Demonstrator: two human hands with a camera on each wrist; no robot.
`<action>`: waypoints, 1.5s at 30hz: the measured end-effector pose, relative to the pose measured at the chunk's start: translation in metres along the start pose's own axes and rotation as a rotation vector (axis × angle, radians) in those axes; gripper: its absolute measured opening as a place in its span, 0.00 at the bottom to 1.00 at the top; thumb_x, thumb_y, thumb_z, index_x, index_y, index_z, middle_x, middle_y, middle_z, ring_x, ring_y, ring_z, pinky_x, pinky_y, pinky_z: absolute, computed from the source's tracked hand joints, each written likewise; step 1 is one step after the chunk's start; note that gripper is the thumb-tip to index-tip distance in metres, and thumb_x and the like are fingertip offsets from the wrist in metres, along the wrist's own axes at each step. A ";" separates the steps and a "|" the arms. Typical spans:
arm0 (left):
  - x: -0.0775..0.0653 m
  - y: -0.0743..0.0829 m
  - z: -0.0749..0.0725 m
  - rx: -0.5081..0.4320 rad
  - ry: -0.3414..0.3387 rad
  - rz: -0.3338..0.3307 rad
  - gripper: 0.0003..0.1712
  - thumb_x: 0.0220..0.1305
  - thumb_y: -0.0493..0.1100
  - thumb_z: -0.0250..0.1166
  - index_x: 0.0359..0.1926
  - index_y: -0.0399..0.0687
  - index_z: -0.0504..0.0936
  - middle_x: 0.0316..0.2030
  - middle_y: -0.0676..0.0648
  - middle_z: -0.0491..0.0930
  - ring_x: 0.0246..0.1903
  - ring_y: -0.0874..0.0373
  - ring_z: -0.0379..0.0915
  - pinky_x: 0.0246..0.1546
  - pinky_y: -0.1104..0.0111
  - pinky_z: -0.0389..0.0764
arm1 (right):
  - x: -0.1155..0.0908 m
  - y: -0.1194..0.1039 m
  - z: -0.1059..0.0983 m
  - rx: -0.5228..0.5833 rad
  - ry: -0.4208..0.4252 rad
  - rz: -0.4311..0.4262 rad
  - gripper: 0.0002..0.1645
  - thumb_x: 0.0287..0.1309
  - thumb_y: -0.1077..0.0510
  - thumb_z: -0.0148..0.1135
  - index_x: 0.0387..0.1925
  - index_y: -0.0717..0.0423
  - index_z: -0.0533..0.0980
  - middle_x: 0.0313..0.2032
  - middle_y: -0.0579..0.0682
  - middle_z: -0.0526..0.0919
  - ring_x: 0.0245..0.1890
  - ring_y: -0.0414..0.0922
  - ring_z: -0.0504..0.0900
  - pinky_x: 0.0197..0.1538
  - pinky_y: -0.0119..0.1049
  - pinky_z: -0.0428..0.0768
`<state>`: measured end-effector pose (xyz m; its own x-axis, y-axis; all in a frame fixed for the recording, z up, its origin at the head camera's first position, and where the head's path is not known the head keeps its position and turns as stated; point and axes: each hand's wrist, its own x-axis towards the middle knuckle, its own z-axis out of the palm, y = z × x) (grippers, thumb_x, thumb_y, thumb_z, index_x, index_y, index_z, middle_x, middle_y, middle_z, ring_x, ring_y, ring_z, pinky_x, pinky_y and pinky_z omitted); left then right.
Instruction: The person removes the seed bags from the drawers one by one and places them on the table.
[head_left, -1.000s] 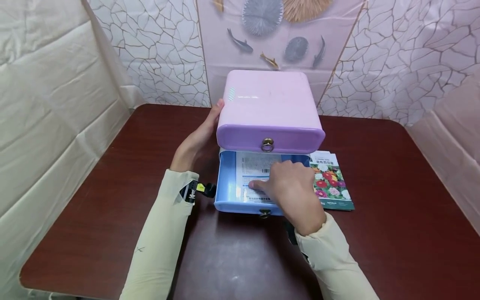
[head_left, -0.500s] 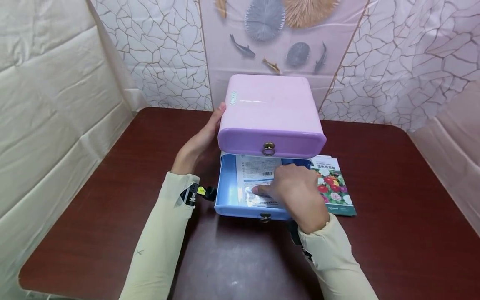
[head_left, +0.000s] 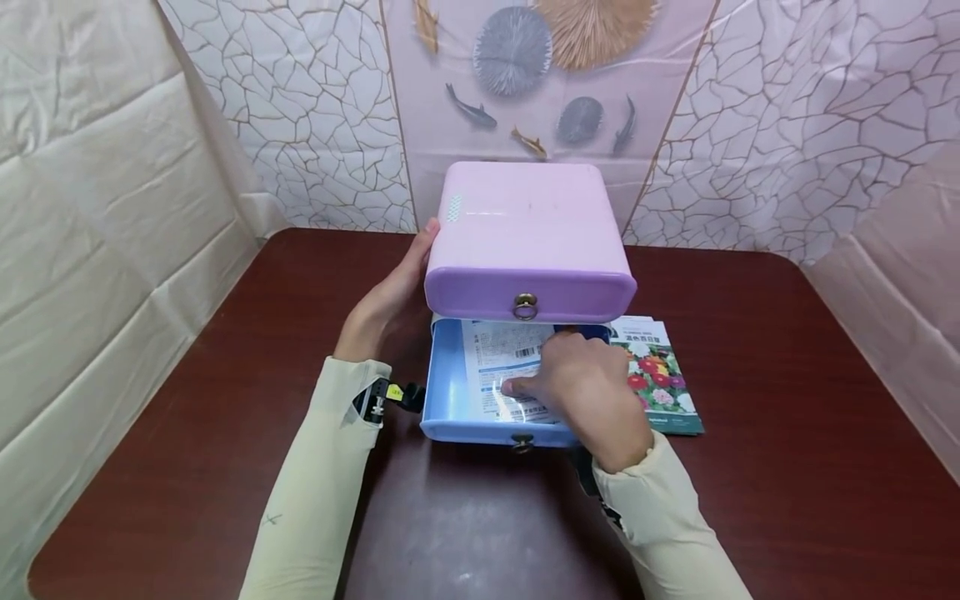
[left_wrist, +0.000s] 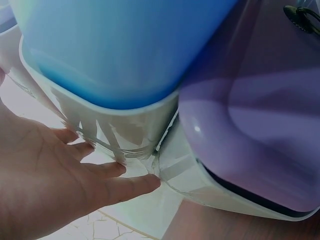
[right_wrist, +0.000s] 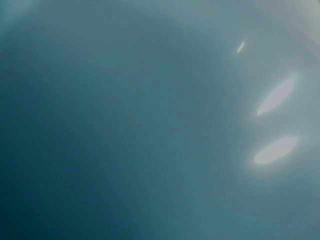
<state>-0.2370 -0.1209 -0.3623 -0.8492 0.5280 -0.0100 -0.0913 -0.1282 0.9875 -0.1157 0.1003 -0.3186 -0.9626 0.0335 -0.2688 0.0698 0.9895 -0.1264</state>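
Observation:
A small two-tier drawer cabinet (head_left: 525, 217) has a pink top and a purple upper drawer front (head_left: 480, 293), which sits closed. Its blue lower drawer (head_left: 447, 375) is pulled out. My left hand (head_left: 390, 296) rests against the cabinet's left side; in the left wrist view its straight fingers (left_wrist: 132, 189) touch the pale shell. My right hand (head_left: 588, 379) reaches into the blue drawer and pinches a printed seed packet (head_left: 495, 354) near its right edge, thumb on top and other fingers mostly hidden. The right wrist view shows only blurred blue surface and glare.
More seed packets (head_left: 660, 375), the top one with a flower picture, lie on the brown table (head_left: 787, 400) right of the cabinet. A patterned cloth (head_left: 322, 125) hangs behind the table. Brass ring pulls (head_left: 525, 307) stick out from the drawer fronts.
The packet in the blue drawer has turned slightly along with my right hand. My left hand stays at the cabinet's side. The head view has shifted a little.

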 end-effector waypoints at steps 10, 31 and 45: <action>-0.002 -0.001 -0.002 0.036 0.009 0.031 0.48 0.71 0.82 0.40 0.80 0.62 0.53 0.71 0.44 0.63 0.71 0.48 0.60 0.75 0.41 0.55 | -0.002 -0.002 -0.004 -0.098 -0.019 -0.029 0.37 0.62 0.25 0.66 0.24 0.54 0.79 0.21 0.51 0.72 0.26 0.50 0.77 0.30 0.41 0.70; -0.002 -0.001 0.001 0.034 0.014 0.020 0.50 0.71 0.82 0.38 0.81 0.60 0.52 0.72 0.44 0.62 0.71 0.47 0.59 0.76 0.44 0.52 | 0.011 0.054 -0.031 0.405 -0.226 -0.330 0.30 0.77 0.50 0.60 0.15 0.56 0.75 0.14 0.46 0.71 0.17 0.40 0.65 0.24 0.33 0.60; -0.002 -0.003 0.004 0.022 -0.011 0.035 0.50 0.69 0.84 0.39 0.79 0.61 0.54 0.64 0.43 0.67 0.64 0.50 0.63 0.72 0.49 0.59 | 0.009 0.096 -0.020 0.836 -0.304 -0.357 0.19 0.82 0.58 0.49 0.41 0.70 0.77 0.18 0.46 0.66 0.15 0.38 0.58 0.21 0.30 0.59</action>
<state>-0.2331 -0.1186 -0.3646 -0.8461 0.5323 0.0264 -0.0501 -0.1287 0.9904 -0.1232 0.1981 -0.3143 -0.8625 -0.4046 -0.3038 0.0628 0.5101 -0.8578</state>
